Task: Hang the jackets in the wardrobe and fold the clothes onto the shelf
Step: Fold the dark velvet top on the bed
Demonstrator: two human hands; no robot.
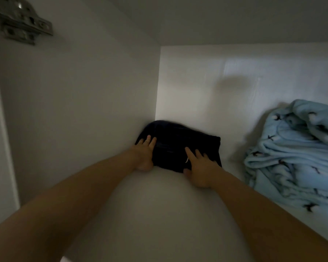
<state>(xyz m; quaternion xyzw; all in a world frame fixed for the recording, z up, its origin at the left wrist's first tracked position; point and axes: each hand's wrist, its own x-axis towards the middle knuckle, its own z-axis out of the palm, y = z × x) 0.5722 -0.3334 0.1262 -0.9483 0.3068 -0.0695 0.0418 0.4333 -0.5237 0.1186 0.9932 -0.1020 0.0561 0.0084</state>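
From the head camera, a folded dark garment (176, 146) lies on the white shelf (159, 205), in the back left corner. The left hand (144, 152) and right hand (199, 167) press on it with straight, spread fingers. Placing seems almost done; next, both hands should withdraw. A blue blanket (295, 154) lies nearby. No writing is readable.

Dark folded garment (178, 146) (shelf's (150, 205) back-left corner).

Two bare forearms show, with no sleeve on either. The left hand (144, 154) and right hand (199, 167) are bare too. Neither wears rings, watch or gloves.
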